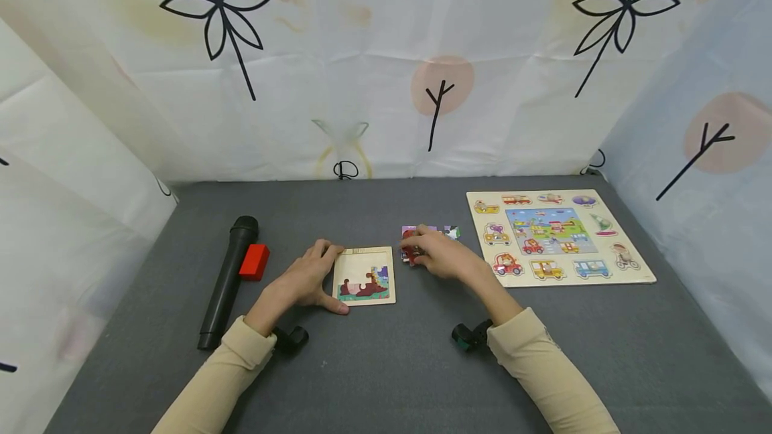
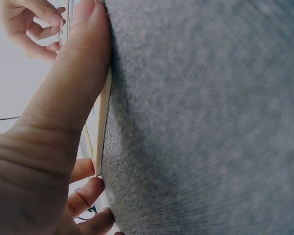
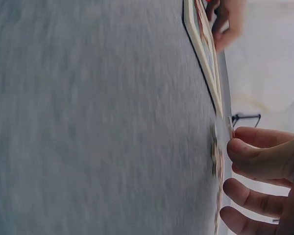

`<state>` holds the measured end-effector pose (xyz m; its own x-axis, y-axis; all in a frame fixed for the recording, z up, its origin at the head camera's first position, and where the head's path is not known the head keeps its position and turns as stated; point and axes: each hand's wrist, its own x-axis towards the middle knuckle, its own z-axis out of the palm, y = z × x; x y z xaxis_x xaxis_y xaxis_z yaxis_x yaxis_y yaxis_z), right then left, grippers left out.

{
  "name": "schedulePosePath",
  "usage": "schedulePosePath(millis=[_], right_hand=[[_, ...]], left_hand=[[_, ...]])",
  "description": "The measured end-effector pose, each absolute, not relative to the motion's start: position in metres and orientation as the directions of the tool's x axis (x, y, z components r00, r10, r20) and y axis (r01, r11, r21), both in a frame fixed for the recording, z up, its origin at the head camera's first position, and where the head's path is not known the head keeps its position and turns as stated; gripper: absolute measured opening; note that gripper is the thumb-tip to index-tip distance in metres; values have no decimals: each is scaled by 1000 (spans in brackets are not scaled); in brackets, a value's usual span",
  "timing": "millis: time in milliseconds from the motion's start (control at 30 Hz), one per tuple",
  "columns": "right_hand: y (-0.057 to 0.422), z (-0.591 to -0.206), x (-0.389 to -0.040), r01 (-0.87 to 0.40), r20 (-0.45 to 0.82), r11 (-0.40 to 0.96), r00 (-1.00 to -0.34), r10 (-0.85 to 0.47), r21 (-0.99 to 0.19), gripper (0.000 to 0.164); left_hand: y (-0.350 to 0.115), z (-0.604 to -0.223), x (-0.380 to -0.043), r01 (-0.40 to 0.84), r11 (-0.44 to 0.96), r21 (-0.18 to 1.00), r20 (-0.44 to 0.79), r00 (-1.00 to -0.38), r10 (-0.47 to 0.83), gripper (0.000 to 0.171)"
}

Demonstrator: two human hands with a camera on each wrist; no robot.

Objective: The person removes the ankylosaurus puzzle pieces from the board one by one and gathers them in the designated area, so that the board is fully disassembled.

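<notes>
A small square wooden puzzle tray [image 1: 357, 263] lies on the grey table, partly filled along its lower and right parts with a brown and coloured picture. My left hand [image 1: 305, 278] holds the tray at its left side, the thumb [image 2: 85, 58] along the near edge and other fingers at the far left corner. Just right of the tray, my right hand [image 1: 443, 253] pinches a thin puzzle piece [image 3: 229, 126] between thumb and index finger. Loose colourful puzzle pieces [image 1: 451, 231] lie under and beyond that hand, partly hidden by it.
At the right lies a large wooden puzzle board [image 1: 482, 233] with vehicle pictures around a town scene. A black microphone [image 1: 228, 286] stretches along the left, with a red block [image 1: 254, 262] beside it. White patterned cloth [image 1: 374, 65] hangs behind the table and at both sides.
</notes>
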<state>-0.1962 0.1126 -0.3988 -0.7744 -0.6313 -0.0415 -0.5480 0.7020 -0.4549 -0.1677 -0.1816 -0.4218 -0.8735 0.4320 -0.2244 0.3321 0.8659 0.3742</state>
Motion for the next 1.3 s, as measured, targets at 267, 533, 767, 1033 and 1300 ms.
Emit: schedulePosePath(millis=[267,533,767,1033,1300], right_hand=[[132,-399,-203,-470,-98,772,-825,-557,-427,33],[139,-401,-203,-455,-117,792,-834,-539,-408,36],[142,-404,-202,-454,-116,801,-839,-532,-389,36],[142,-404,-201,-460,-104,803,-841,-530,-378,35],[142,-405,-201,-452,-103,804,-845,-525,-386,35]], left_hand=[[-182,-423,-168,317,871,376,-236,-876,421,114],[-182,-423,-168,316,870,377,-235,-876,421,114],[-182,-423,-168,306,874,378,-242,-879,412,115],[-182,-423,-168,301,876,378,-245,-880,408,115],[-182,-423,-167,297,876,380,-246,-881,405,114]])
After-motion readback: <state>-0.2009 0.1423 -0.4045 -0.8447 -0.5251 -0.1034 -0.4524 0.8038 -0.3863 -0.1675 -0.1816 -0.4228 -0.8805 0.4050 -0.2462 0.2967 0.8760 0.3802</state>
